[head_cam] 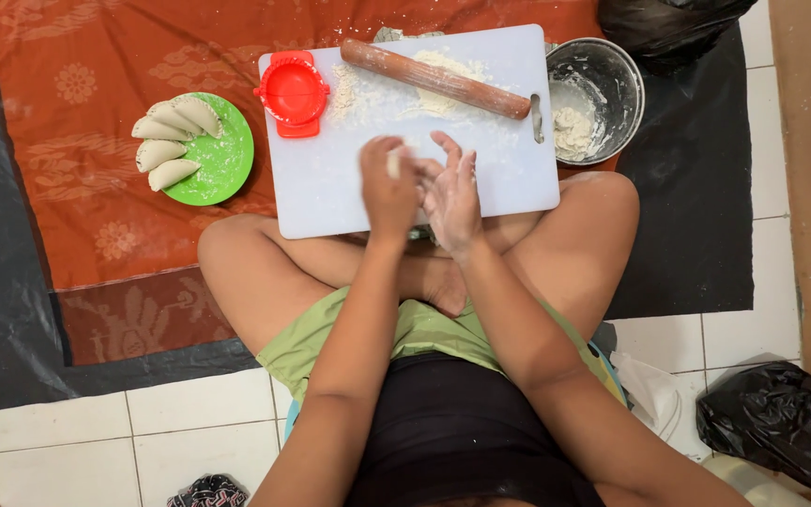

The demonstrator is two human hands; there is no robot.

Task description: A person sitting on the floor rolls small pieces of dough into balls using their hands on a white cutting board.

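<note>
We press a small lump of dough (393,164) between our floury left hand (389,188) and open right hand (452,199) above the white cutting board (330,178), where a loose grip could drop it.

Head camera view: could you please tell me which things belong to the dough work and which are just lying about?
In use: left hand, right hand, dough piece, cutting board, rolling pin, red press, metal bowl, green plate of dumplings.

Lying about: black bags, patterned cloth.
</note>
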